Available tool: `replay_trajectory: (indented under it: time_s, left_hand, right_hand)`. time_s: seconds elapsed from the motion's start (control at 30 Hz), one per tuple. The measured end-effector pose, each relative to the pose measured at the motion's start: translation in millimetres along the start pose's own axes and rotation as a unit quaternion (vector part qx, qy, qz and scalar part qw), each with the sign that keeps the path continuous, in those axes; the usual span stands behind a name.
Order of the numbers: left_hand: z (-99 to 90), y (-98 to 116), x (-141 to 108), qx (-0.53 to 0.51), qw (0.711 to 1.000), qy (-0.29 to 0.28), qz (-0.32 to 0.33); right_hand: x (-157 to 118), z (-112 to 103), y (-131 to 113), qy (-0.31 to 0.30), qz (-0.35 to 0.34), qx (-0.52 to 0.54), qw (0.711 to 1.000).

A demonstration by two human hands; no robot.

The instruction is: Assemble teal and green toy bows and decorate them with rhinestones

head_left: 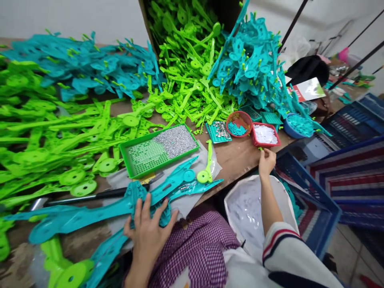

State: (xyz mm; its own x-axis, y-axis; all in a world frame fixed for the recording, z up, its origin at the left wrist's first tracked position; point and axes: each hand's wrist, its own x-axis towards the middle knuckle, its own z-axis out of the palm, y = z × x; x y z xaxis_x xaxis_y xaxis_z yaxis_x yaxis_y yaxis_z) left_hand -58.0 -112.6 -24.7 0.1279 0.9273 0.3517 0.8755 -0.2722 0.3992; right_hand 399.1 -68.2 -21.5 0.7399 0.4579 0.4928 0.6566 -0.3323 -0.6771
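Observation:
My left hand (150,228) lies with its fingers spread on a teal plastic assembly (136,200) at the table's near edge. At the right, my right hand (267,160) has thumb and fingers pinched together on a small green piece (261,149), just below the red square basket (265,135) of white pieces. A green tray (162,150) with small silvery parts sits beyond the teal assembly. One lime green part (207,166) lies to the right of that tray.
Piles of lime green parts (192,88) and teal parts (249,64) cover the back. A hammer (90,198) lies at the left. Right of the green tray are a teal tray (219,132), a round red basket (239,124) and a blue bowl (299,125). A white-lined container (249,212) stands below.

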Motion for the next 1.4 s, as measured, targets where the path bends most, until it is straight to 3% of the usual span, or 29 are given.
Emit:
replay_trajectory:
  time_s: [0.03,0.1,0.23,0.37,0.47,0.53,0.67,0.77,0.9,0.93,1.03,1.1,1.27,1.4]
  left_hand:
    - [-0.5,1,0,-0.004,1.0,0.004,-0.002]
    - [-1.4,4,0,-0.011,1.0,0.011,-0.008]
    - [-2.8,6,0,0.004,1.0,-0.005,-0.022]
    - [-3.8,6,1,0.012,1.0,-0.007,-0.024]
    - [-5.6,7,1,0.011,1.0,-0.009,-0.026]
    - [-6.7,8,0,0.013,0.999,-0.011,-0.032]
    - [-6.6,7,-1,0.01,0.999,-0.012,-0.029]
    - [-5.5,5,-2,0.007,1.0,-0.006,-0.03]
    - [-4.0,4,-2,0.006,0.999,-0.013,-0.037]
    - [-3.7,4,-3,0.004,0.999,-0.015,-0.038]
    - [-3.1,3,-3,0.001,0.999,-0.013,-0.041]
    - [-3.6,2,-3,0.003,0.999,-0.017,-0.042]
    - [-4.9,3,-3,0.007,0.999,-0.029,-0.037]
    - [-3.6,2,-3,0.002,0.999,-0.02,-0.038]
  right_hand:
    - [2,0,-11,-0.012,-0.024,0.007,1.0]
    - [-1,9,-44,-0.094,-0.112,0.034,0.989]
    - [-11,60,-124,-0.336,-0.306,0.015,0.891]
    - [-2,128,-183,-0.353,-0.341,-0.082,0.867]
    - [2,166,-208,-0.378,-0.401,-0.12,0.826]
    - [-1,182,-218,-0.399,-0.423,-0.133,0.803]
    - [-5,198,-224,-0.413,-0.436,-0.139,0.788]
    - [0,191,-227,-0.407,-0.44,-0.135,0.789]
    - [-7,144,-229,-0.396,-0.36,0.016,0.845]
    - [-15,129,-228,-0.416,-0.339,0.072,0.841]
    - [-48,89,-219,-0.557,-0.356,0.16,0.733]
    - [-67,75,-212,-0.604,-0.367,0.165,0.688]
    - [-81,73,-205,-0.585,-0.365,0.145,0.709]
    - [-77,77,-210,-0.573,-0.408,0.106,0.703]
